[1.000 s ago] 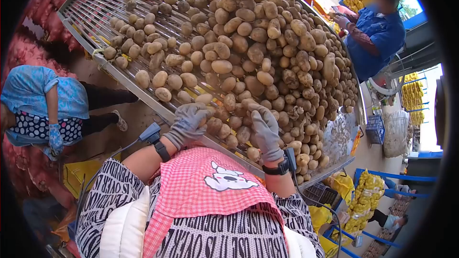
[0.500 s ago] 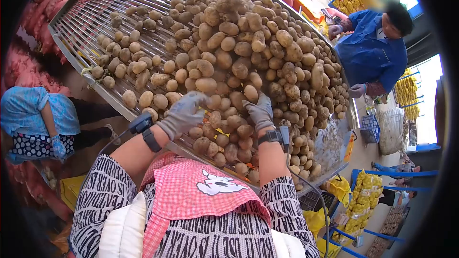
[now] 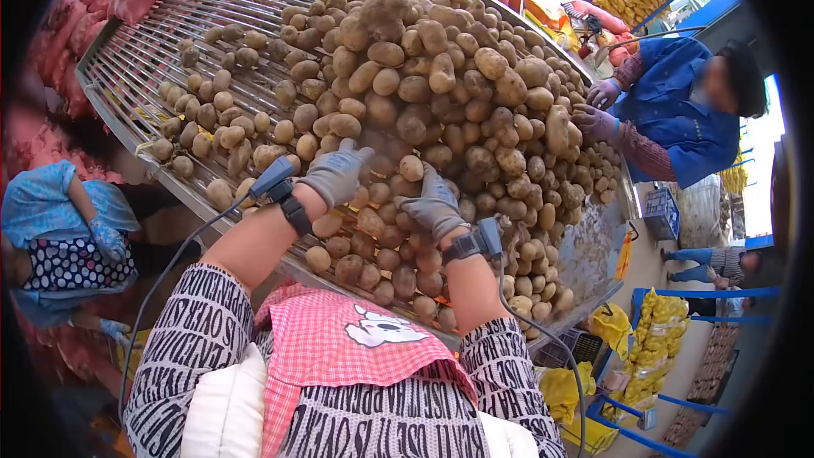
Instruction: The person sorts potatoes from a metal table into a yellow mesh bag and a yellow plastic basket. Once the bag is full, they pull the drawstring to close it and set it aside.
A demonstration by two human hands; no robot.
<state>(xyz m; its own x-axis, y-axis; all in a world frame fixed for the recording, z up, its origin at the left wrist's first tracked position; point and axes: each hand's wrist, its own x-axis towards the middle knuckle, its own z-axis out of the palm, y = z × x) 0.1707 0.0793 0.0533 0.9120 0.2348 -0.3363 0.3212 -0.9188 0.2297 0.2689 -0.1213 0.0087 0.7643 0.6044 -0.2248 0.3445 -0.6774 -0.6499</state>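
Potatoes (image 3: 442,73) lie heaped across a slatted metal table (image 3: 148,55), thickest toward the middle and right. At its near side, the gloved left hand (image 3: 337,174) is open, fingers outstretched over the heap. The gloved right hand (image 3: 434,206) has its fingertips against a round potato (image 3: 411,168), thumb spread; whether it grips cannot be told.

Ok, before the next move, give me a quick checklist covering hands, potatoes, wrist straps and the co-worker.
1. Left hand gloved: ok.
2. Left hand empty: cannot tell; its underside is hidden.
3. Right hand gloved, with the potato secure: gloved ok; secure cannot tell, as the potato is right by the fingers but a firm grip does not show.
4. Black straps on both wrists: ok.
5. Co-worker's hands clear of these two: ok, over by the pile's right side.
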